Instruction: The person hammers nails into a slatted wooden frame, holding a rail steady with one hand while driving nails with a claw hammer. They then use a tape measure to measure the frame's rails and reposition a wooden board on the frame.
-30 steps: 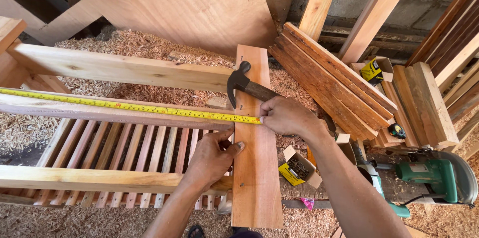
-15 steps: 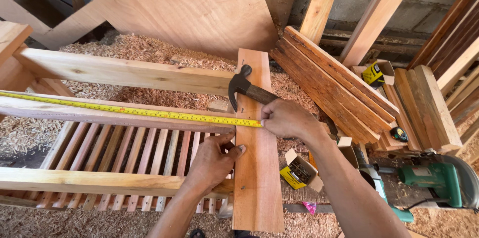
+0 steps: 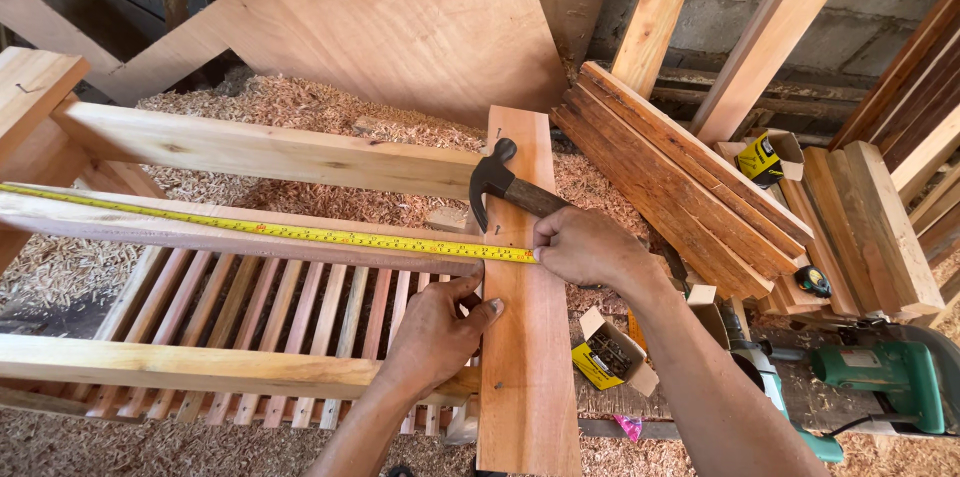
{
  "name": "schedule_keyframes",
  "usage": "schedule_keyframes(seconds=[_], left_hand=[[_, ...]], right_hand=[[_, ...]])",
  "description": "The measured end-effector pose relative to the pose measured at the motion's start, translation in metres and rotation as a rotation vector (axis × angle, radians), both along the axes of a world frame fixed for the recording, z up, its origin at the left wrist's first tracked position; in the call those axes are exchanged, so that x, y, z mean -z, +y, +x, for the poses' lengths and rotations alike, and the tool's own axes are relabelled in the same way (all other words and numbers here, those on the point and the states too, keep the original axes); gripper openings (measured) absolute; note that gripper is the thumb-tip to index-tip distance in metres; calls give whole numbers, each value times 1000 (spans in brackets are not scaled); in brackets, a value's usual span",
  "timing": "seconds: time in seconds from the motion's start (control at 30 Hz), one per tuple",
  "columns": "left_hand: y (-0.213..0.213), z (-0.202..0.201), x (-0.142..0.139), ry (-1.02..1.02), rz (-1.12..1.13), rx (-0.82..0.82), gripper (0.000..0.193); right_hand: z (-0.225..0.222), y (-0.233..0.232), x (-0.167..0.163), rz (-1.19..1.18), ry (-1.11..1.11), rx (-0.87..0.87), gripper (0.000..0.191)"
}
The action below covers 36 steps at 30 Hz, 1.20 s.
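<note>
A yellow tape measure blade runs from the left edge of the view across the middle rail of a slatted wooden frame and ends on an upright reddish plank that lies across the frame's right end. The right hand pins the blade's end against the plank, its grip pinched together on the tape near the plank's right edge. The left hand rests just below the tape at the plank's left edge, fingers curled with thumb and forefinger close together; whether they hold a small marker cannot be told. A claw hammer lies tilted on the plank just above the right hand, its dark head near the plank's left edge and its wooden handle running under the hand. Behind the frame, wood shavings heap against a large plywood sheet. To the right of the plank a stack of reddish boards slants down toward the lower right. An open small cardboard box with a yellow side and dark contents sits just right of the plank's lower part, and a second yellow and black box sits open beyond the board stack. A small yellow and black round tool lies at the stack's lower end, and a green power saw sits at the right edge of the view
</note>
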<state>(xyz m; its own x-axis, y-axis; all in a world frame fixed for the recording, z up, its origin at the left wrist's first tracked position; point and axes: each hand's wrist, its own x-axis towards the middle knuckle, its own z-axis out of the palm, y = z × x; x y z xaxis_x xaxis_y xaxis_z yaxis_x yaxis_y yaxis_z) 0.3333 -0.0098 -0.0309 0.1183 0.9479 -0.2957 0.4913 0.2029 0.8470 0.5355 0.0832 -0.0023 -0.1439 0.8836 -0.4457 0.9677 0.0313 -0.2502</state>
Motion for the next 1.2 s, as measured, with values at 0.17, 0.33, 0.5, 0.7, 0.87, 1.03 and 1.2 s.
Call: schedule_keyframes(seconds=[0.17, 0.33, 0.5, 0.7, 0.87, 1.03, 1.2], left_hand=[[0, 2, -2, -14, 5, 1, 39], [2, 1, 1, -42, -27, -36, 43], [3, 5, 23, -83, 12, -51, 41], [2, 20, 46, -271, 137, -90, 26], [-3, 15, 32, -185, 143, -92, 40], [-4, 14, 16, -188, 109, -108, 53], [-8, 14, 11, -182, 137, -103, 52]], right_hand=[[-2, -5, -8, -12, -1, 33, 18], [-6, -2, -11, -30, -19, 60, 18], [10, 12, 13, -35, -11, 9, 18], [42, 32, 47, 55, -11, -168, 17], [46, 38, 49, 25, -95, -123, 23], [44, 28, 37, -2, -164, -91, 26], [33, 17, 21, -25, -219, -47, 28]])
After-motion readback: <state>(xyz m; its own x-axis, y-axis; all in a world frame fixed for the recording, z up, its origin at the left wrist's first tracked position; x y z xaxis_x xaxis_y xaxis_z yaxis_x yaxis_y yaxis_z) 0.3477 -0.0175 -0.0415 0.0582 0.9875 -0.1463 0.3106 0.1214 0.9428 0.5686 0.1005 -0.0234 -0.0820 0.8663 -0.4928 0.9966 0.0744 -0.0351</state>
